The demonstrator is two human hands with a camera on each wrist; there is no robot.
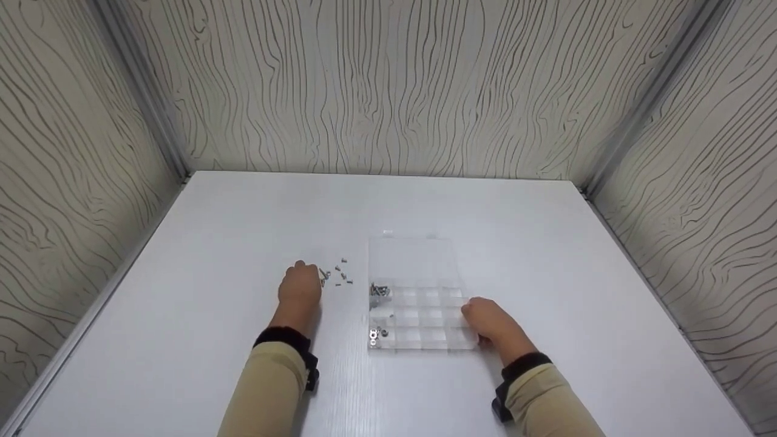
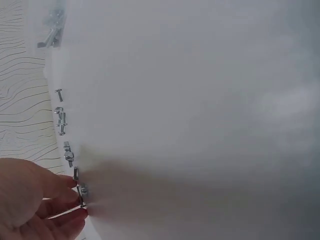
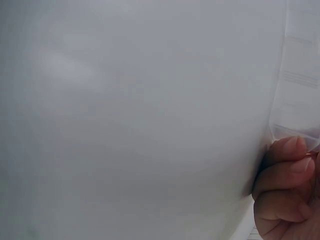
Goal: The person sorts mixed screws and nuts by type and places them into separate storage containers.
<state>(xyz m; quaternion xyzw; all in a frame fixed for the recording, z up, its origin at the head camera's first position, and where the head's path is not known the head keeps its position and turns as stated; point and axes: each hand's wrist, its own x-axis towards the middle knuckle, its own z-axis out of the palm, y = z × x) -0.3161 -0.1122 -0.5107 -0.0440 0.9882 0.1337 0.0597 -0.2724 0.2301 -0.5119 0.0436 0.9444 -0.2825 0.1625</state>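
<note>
My left hand [image 1: 300, 284] is at the left edge of a small scatter of metal screws [image 1: 343, 276], fingers bent down toward the table. In the left wrist view its fingertips are right at a screw [image 2: 80, 196]; I cannot tell whether they pinch it. My right hand [image 1: 490, 318] grips the right edge, near the front corner, of a clear plastic compartment box [image 1: 419, 351]. In the right wrist view, curled fingers [image 3: 282, 175] hold the box's corner. The box's clear lid [image 1: 410, 258] lies folded back, away from me.
Inside the box's left column, screws [image 1: 380, 291] fill a rear compartment, and nuts or washers [image 1: 374, 335] lie in a front one. The white table [image 1: 243, 206] meets patterned walls [image 1: 364, 91] at the back and sides.
</note>
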